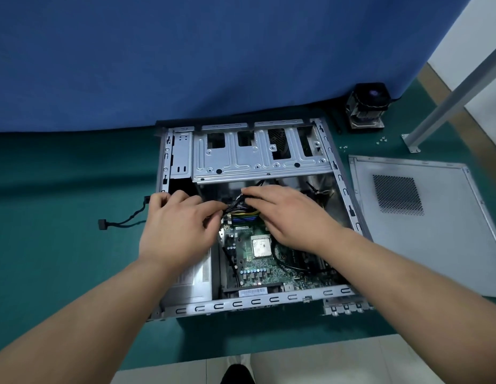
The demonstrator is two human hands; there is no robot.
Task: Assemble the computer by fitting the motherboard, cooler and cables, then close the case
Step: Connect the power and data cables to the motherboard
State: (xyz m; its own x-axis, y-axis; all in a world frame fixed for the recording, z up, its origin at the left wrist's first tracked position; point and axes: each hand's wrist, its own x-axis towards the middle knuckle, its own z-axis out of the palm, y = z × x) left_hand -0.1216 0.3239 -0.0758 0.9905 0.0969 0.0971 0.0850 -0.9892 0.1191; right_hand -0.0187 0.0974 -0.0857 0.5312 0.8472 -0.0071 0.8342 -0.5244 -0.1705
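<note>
An open grey computer case [271, 300] lies on its side on the green table. Inside it sits the green motherboard [257, 268] with a bare silver processor [261, 246] in the middle. My left hand [180, 225] and my right hand [292, 214] meet over the board's far edge, both pinching a bundle of black, yellow and blue power cables [242, 210] at its connector. The black cooler [367, 108] stands outside the case at the back right. The grey side panel [435, 239] lies flat to the right of the case.
A black cable with a plug [102, 224] trails out of the case's left side onto the table. Small screws [382, 139] lie near the cooler. A grey metal post [446, 106] with a foot stands at the right. A blue partition rises behind the case.
</note>
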